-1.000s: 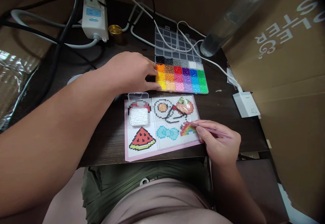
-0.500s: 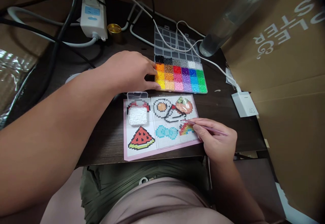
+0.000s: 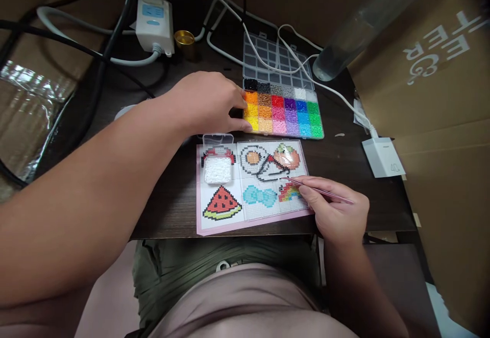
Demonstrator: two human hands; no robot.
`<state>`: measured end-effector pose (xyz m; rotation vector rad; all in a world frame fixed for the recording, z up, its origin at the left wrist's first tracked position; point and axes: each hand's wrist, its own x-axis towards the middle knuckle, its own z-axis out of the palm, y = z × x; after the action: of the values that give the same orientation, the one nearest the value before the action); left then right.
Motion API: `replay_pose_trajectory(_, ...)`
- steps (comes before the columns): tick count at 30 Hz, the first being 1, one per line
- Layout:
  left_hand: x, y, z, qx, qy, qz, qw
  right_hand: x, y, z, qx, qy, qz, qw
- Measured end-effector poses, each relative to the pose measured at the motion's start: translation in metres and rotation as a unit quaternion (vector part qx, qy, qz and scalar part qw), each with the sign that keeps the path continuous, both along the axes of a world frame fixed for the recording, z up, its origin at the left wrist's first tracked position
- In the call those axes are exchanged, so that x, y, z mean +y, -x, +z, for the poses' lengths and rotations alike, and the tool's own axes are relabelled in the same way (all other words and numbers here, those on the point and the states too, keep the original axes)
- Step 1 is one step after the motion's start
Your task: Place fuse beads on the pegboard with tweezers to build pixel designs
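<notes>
My left hand [image 3: 209,100] grips the left side of a compartment box [image 3: 287,135] of coloured beads, thumb at its front corner and fingers along the edge. Between the thumb and fingers of my right hand [image 3: 340,213] are thin pinkish tweezers [image 3: 332,195]. Their tips point down at a clear pegboard [image 3: 260,214], near a black bead outline. Beneath the pegboard lies a pink-edged pattern sheet [image 3: 221,230], with egg, bow and rainbow pictures showing through. A small clear case of white beads [image 3: 217,168] rests on the sheet above the watermelon picture [image 3: 222,203].
White cables cross the box's transparent lid [image 3: 254,59]. At the back stand a power strip [image 3: 155,24], a gold cup [image 3: 185,42] and a clear bottle [image 3: 337,54]. To the right lies a white charger [image 3: 383,157], beside a cardboard wall [image 3: 440,118].
The whole view has shifted, so everything appears farther right. Both hands keep nearly the same places over the box and pegboard, and the tweezers stay close to the black outline.
</notes>
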<state>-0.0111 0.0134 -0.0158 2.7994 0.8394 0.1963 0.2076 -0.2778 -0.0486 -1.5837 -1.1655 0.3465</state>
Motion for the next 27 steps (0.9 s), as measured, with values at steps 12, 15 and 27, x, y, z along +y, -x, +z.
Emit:
replay_pose_trajectory(12, -0.0056, -0.0059, 0.0093, 0.056, -0.013, 0.028, 0.998, -0.0018, -0.0015, 0.0025, -0.009, 0.012, -0.001, 1.000)
replay_pose_trajectory(15, -0.0037, -0.0041, 0.0058, 0.035, -0.009, 0.029, 0.999, -0.0025, -0.0022, 0.0026, -0.015, 0.021, -0.007, 1.000)
replay_pose_trajectory(27, -0.0013, -0.0015, 0.0016, 0.026, -0.029, 0.013, 0.999, 0.0030, 0.0008, 0.0015, 0.010, -0.008, 0.009, 1.000)
